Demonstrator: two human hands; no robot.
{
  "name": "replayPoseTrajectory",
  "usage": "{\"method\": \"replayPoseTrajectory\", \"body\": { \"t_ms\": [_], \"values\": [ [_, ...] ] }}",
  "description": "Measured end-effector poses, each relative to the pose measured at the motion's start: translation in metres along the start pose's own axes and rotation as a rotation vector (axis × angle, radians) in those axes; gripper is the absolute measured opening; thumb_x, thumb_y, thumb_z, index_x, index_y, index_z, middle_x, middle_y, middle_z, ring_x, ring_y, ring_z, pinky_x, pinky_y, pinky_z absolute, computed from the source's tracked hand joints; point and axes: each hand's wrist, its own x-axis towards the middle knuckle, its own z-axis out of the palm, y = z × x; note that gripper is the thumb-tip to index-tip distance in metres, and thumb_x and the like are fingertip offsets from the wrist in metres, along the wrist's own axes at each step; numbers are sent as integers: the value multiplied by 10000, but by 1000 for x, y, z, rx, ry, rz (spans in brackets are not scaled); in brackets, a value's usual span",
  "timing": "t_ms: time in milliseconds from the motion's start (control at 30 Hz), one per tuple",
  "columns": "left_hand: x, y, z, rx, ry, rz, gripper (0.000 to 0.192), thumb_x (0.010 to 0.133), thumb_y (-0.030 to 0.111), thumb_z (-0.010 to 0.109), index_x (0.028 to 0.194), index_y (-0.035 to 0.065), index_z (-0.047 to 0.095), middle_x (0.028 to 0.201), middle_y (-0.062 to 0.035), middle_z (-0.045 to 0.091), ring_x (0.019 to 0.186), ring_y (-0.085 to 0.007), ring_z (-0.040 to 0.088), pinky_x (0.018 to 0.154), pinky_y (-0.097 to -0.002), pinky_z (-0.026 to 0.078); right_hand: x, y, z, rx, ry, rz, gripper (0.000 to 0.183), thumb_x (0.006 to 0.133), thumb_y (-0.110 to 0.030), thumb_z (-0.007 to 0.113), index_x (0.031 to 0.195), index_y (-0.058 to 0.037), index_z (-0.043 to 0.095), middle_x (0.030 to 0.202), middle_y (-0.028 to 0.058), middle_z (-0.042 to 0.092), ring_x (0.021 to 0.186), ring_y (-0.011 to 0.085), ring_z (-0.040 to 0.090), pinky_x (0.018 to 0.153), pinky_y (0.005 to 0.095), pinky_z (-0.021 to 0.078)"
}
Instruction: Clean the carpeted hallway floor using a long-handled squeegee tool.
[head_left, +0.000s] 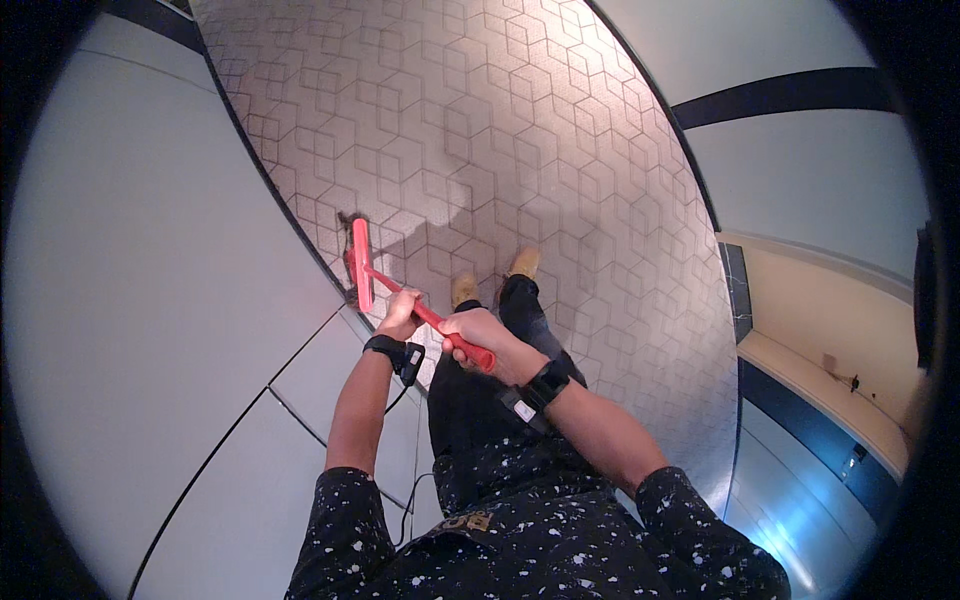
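Note:
My left hand (402, 313) grips the middle of the handle of a red long-handled floor tool (388, 281), which looks like a broom or a carpet rake. Closer to my body, my right hand (478, 331) is closed around the same handle near its end (486, 361). The narrow crossbar head (361, 264) lies out to the left, low over the patterned carpet (420, 172) beside the wall. Dark, fuzzy matter (349, 220) shows around the head; I cannot tell whether it is debris or part of the tool.
A pale panelled wall (165, 225) with a dark base strip runs along the left. On the right are another pale wall (802, 157) with dark bands and a beige recess with a ledge (817, 375). My shoes (525, 262) stand on the carpet. A black cable (411, 499) hangs by my left side.

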Motion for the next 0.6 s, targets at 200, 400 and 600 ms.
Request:
{"method": "replayPoseTrajectory", "body": {
  "t_ms": [200,400,600],
  "values": [
    [14,-15,65,-16,-89,-44,106,702,64,489,602,81,457,563,-24,404,502,-166,417,448,-311,358,-35,-6,-31,158,189,16,108,820,-159,498,805,-53,488,603,13,510,399,65,436,324,187,332],
    [14,-30,194,90,-345,-48,117,704,68,538,639,88,442,561,-1,410,481,-125,396,463,-273,336,-103,-20,-62,211,388,-236,89,798,-114,488,743,-46,504,587,22,503,390,90,442,329,223,338],
    [-16,-30,255,363,-561,215,101,671,73,545,611,71,463,573,-16,403,504,-157,420,465,-311,360,-163,-17,-65,227,452,-306,153,828,-130,458,937,-30,496,596,26,501,384,90,442,322,204,336]
  ]
}}
